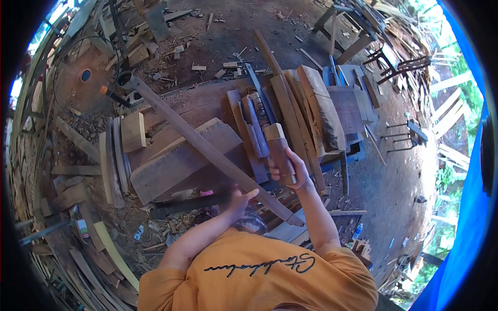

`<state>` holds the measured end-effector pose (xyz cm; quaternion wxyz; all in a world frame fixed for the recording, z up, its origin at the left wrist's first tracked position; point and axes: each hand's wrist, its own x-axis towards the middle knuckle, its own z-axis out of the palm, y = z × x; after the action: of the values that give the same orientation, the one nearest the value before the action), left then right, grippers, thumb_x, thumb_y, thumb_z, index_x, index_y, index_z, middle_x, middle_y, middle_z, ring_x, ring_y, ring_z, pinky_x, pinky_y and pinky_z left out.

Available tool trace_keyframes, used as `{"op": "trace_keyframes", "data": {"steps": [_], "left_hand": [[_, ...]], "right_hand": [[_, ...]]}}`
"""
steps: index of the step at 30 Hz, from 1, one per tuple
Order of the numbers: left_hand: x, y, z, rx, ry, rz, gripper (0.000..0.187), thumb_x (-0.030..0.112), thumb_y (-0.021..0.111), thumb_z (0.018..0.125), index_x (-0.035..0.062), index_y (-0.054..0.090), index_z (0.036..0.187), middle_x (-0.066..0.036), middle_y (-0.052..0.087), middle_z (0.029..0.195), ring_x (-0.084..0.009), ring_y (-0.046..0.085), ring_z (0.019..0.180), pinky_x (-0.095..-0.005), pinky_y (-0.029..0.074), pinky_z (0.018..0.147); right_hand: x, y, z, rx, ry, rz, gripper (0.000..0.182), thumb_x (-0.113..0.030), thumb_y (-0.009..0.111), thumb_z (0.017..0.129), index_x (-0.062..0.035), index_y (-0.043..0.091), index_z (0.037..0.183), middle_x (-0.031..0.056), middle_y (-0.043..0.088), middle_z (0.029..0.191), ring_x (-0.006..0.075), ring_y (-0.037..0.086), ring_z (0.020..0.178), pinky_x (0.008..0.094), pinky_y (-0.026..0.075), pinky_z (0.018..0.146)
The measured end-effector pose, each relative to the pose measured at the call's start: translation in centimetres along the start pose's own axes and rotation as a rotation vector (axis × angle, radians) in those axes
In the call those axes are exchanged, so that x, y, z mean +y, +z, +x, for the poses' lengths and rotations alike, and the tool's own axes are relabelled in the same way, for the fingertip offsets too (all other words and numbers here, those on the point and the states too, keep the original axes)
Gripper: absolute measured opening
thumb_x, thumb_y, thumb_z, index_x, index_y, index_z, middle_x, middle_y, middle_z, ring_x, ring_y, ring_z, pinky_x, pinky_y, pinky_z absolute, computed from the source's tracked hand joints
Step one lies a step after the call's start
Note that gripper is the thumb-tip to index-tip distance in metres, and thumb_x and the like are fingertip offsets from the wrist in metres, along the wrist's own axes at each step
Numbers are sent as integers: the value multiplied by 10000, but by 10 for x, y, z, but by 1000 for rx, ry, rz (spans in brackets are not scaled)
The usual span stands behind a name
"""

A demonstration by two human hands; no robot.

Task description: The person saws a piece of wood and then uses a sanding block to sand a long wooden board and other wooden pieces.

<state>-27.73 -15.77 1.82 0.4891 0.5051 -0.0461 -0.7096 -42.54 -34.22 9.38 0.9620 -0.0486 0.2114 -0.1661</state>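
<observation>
While right hand (pixel 290 168) holds block (pixel 278 147), long beam (pixel 197 138) lies beside left hand (pixel 240 201).

This is a woodworking workshop — rough and open-sided, with greenery (pixel 446 173) and daylight showing near a blue sheet (pixel 464 233) far to the right of the right hand (pixel 286 167). Thick boards (pixel 317 106) lie side by side just ahead of that hand, long lumber (pixel 106 259) is heaped well to the left of the left hand (pixel 239 203), and offcuts (pixel 231 65) litter the brown ground (pixel 233 31) beyond both hands — scraps and splinters everywhere.
</observation>
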Motion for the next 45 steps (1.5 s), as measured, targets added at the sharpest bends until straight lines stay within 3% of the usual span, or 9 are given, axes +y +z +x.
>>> {"op": "trace_keyframes", "data": {"steps": [3,7,14,19,23,35,39,41,45], "left_hand": [[-2,-12,-6,28,-40,-15,560,193,747,868,110,431,1322,-58,595,1160,-186,641,1039,-350,576,850],[1,-30,-7,-15,-79,10,546,195,750,870,129,461,1328,-41,599,1168,-197,614,1100,-362,545,885],[41,-67,-24,5,96,18,402,276,683,936,138,480,1254,-12,627,1097,-158,645,956,-369,562,834],[38,-77,-33,-23,66,-217,370,208,659,942,131,475,1253,-34,610,1051,-195,637,976,-396,522,871],[36,-77,-35,-107,128,-293,341,250,664,950,133,456,1194,-79,631,1066,-233,670,963,-433,572,863],[-27,-65,-70,-122,-44,-275,330,351,641,968,159,534,1214,-25,615,1048,-203,641,945,-397,549,801],[-63,-82,-63,111,55,-254,389,416,574,995,121,552,1248,-65,633,1082,-219,640,966,-409,527,839],[-78,-99,-57,507,165,156,505,478,501,1010,56,548,1284,-134,635,1187,-280,636,1012,-409,496,891],[-61,-106,-98,802,300,543,642,518,446,1012,-81,575,1204,-217,661,1142,-321,622,1056,-410,451,958]], "right_hand": [[20,9,-10,356,-132,-441,567,-492,576,959,-4,491,1236,152,639,971,214,635,785,354,530,668],[55,30,-22,467,-260,-564,575,-506,596,946,-50,466,1272,130,652,923,185,639,753,325,540,656],[125,49,-15,543,-368,-609,462,-461,533,996,-83,457,1252,113,641,937,165,638,721,293,547,620],[162,31,-19,470,-265,-292,521,-469,627,936,-81,474,1248,113,631,933,177,631,717,316,543,632],[195,68,-32,499,-413,-406,559,-444,693,895,-89,445,1249,82,608,909,149,620,687,292,538,597],[220,55,-87,528,-528,-472,522,-277,758,838,-48,470,1208,92,572,948,185,642,734,331,553,618],[228,49,-118,537,-592,-504,527,-296,744,854,-37,477,1227,93,576,955,186,650,758,332,553,627],[237,40,-134,544,-596,-506,527,-303,737,861,-40,480,1238,88,578,955,182,651,776,333,551,630],[259,10,-171,599,-543,-549,525,-317,712,887,-51,490,1280,75,591,987,173,629,820,335,550,657]]}}
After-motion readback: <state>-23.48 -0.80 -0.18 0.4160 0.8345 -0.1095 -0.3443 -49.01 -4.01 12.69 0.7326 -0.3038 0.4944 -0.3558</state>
